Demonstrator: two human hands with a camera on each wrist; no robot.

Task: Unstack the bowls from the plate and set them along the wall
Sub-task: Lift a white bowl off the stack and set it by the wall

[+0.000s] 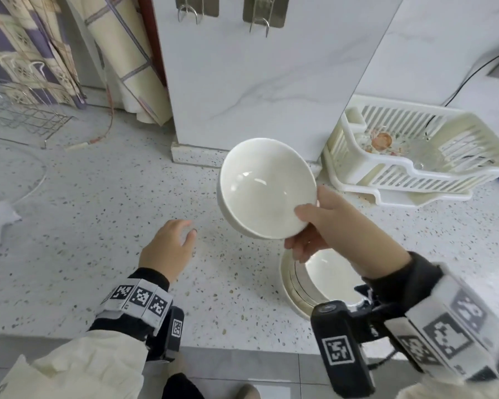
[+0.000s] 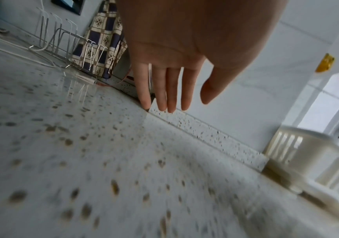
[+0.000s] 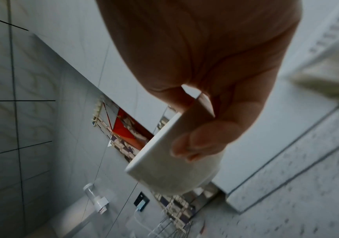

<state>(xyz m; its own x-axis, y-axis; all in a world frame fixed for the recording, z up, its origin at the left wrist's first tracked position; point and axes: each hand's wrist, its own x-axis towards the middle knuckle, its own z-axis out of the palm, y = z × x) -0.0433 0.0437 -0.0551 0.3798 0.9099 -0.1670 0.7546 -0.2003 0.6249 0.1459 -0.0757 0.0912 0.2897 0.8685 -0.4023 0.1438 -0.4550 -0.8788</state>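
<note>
I held one bowl (image 1: 264, 188) up, tilted, over the tabletop (image 1: 98, 203).
My right hand (image 1: 326, 223) pinched its rim; left hand (image 1: 167, 249) hovered spread, empty; remaining bowls (image 1: 326, 272) sat on plate (image 1: 288, 289) near the front edge.

No readable words, brands or numbers appear; only black-and-white square coded markers (image 1: 141, 298) on the grey wristbands and black wrist-camera housing (image 1: 337, 350), bearing no legible text.
</note>
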